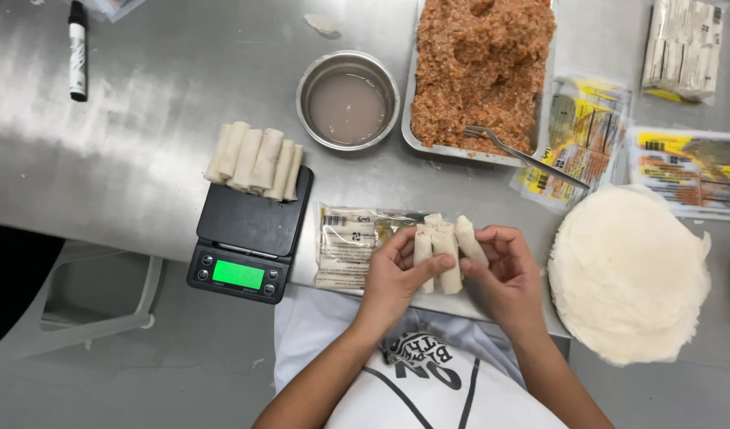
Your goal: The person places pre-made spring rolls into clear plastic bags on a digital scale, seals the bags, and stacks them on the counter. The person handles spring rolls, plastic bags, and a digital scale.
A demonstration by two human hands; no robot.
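Head view: my left hand (393, 274) and right hand (504, 274) both grasp three finished rolls (444, 250) above the counter (126, 159) edge. Six rolls rest on the scale (249, 230); filling tray (480, 71) and wrappers (627, 274) remain well stocked.

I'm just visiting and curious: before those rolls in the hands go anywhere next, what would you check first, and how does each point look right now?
1. Both hands grip the rolls: left hand and right hand close around the three rolls: ok.
2. Roll ends sealed: cannot tell, fingers cover them.
3. Scale switched on: display lit green: ok.
4. Free room on the scale: rolled pieces fill only its far edge: ok.
5. Bowl of cloudy liquid within reach: ok.
6. Stack of round wrappers beside the right hand: ok.
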